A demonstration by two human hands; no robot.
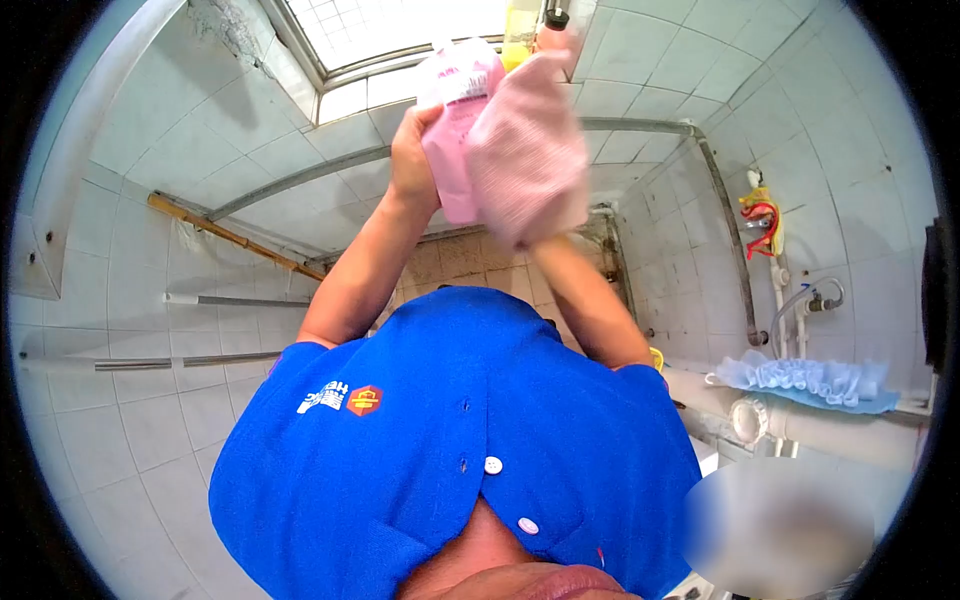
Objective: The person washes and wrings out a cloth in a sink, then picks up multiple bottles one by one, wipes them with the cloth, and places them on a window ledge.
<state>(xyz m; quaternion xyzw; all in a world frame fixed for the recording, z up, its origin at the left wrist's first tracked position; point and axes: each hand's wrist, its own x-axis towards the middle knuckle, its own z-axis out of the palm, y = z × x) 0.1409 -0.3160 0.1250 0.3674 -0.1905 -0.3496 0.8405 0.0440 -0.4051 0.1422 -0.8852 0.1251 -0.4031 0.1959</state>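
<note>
A pink plastic bottle (452, 160) with a white label is gripped in my left hand (412, 160), in front of the window. The fingers of that hand lie around the bottle's left side. A pink ribbed cloth (530, 150), smeared by motion, is held up in my right hand (535, 243) against the bottle's right side. The cloth covers nearly all of that hand, so its fingers are hidden.
Behind the hands are a window (390, 35) and a pinkish bottle with a black cap (556, 38). A bamboo pole (235, 238) leans at left. At right, red and yellow items (763, 222) hang near a tap (828, 297), above a blue ruffled cloth (810, 382) on a pipe.
</note>
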